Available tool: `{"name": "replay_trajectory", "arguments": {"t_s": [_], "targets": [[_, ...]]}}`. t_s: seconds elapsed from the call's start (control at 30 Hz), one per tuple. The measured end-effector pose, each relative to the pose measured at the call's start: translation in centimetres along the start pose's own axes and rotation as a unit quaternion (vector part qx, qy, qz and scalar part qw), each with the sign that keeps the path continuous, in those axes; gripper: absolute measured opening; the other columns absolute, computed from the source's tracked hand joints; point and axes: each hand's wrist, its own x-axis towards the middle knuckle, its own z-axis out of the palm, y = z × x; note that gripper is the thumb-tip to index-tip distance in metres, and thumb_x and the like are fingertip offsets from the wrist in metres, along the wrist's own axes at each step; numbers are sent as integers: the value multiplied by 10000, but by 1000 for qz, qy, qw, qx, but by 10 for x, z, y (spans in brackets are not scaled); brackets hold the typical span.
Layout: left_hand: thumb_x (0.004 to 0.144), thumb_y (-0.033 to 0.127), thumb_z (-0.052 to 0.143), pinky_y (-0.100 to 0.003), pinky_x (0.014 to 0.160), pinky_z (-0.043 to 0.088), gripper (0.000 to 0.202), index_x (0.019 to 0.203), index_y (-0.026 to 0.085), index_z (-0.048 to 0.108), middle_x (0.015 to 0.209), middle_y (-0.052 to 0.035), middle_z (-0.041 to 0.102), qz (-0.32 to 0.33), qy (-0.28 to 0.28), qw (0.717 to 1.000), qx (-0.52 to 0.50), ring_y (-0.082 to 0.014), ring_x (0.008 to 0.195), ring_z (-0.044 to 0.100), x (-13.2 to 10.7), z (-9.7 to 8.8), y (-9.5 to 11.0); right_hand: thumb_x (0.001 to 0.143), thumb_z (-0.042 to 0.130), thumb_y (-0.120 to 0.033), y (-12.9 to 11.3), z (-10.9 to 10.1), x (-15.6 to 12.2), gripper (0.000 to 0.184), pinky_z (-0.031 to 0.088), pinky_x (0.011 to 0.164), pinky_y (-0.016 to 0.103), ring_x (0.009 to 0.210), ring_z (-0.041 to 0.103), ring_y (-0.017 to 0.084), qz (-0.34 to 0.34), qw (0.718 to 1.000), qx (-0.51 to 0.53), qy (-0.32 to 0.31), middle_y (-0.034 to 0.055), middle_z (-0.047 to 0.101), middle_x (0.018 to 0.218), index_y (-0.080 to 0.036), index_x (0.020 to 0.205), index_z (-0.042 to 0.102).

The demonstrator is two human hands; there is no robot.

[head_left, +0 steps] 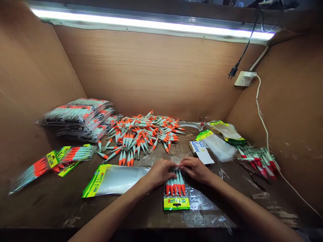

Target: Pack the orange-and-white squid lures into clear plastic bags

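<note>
A clear bag of fishing lures (175,188) lies in front of me, its yellow-green BCT LURE header toward me. Several orange and pale lures sit side by side inside it. At the far end of the bag, my left hand (161,171) and my right hand (195,168) meet, fingers closed in a pinch on its edge. What exactly the fingertips hold is partly hidden. Under my left forearm rests a stack of flat lure bags (116,179) with the same header. Just beyond my hands spreads a heap of loose orange and pale lures (143,132).
Packed lure bundles (83,117) are piled at the back left, with filled bags (60,159) nearer. On the right are more flat bags (219,146), a handwritten card (202,153), red lures (259,161) and dark-handled pliers (252,173). A black plug (233,70) dangles above.
</note>
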Motion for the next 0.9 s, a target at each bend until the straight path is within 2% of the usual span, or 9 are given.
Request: {"name": "replay_trajectory", "arguments": {"t_s": [0.13,0.23,0.37,0.47,0.53,0.6,0.67,0.73,0.9], "targets": [[845,332,724,-334,903,483,325,1169,302,730,1105,-64,761,41,15,998,41,-283,1029,703,-14,8,-4,995,513,-256,-4,4,-15,318,499,925,349,1078,649,221,-61,994,-88,-2,74,675,1278,-298,1268,670],[952,347,586,-372,1053,425,315,1245,289,686,1244,-75,705,75,4,994,84,-273,1214,623,-24,11,-4,1008,457,-211,-2,5,-22,376,514,856,359,981,661,213,-114,979,-169,-28,54,648,1343,-321,1325,626],[929,534,562,-456,1193,245,637,1472,216,463,1516,-135,455,100,-60,979,164,-312,1440,368,-45,6,6,1007,433,-195,1,-2,-28,437,518,838,364,969,649,212,-154,964,-203,-74,60,602,1403,-313,1414,538],[865,692,533,-507,1224,117,921,1581,240,172,1639,-123,157,101,-116,969,192,-327,1509,169,-64,-6,14,987,463,-196,-2,-10,-33,464,499,916,402,1079,619,240,-149,967,-186,-95,61,556,1451,-308,1434,514],[907,681,467,-510,1224,105,874,1588,280,92,1652,-94,90,90,-136,968,190,-313,1521,113,-69,-12,17,980,465,-193,-5,-11,-34,425,486,943,413,1099,613,246,-125,977,-149,-90,56,555,1453,-311,1372,581],[971,609,403,-503,1223,126,776,1589,290,58,1655,-81,81,52,-98,975,191,-291,1526,91,-66,-12,15,992,445,-208,-7,-8,-31,370,483,953,396,1096,621,237,-57,995,-79,-39,73,605,1392,-288,1296,641],[1011,533,360,-510,1216,158,703,1591,259,72,1655,-96,97,-10,-20,979,205,-283,1526,103,-58,-7,10,999,461,-265,-10,-2,-23,335,496,923,372,1045,639,230,34,999,-9,22,105,672,1251,-244,1275,649],[1011,495,388,-539,1201,191,657,1575,217,200,1646,-130,146,-61,32,974,218,-305,1520,139,-50,1,4,964,548,-341,-12,6,-14,337,503,882,361,979,644,231,92,995,24,33,109,688,1112,-210,1255,656],[934,452,574,-544,1169,253,398,1262,230,605,1597,-122,330,-64,60,991,105,-334,1485,255,-46,8,0,826,720,-379,-14,16,-4,267,483,808,330,889,611,214,154,982,112,-1,57,664,967,-185,1007,691]]}}
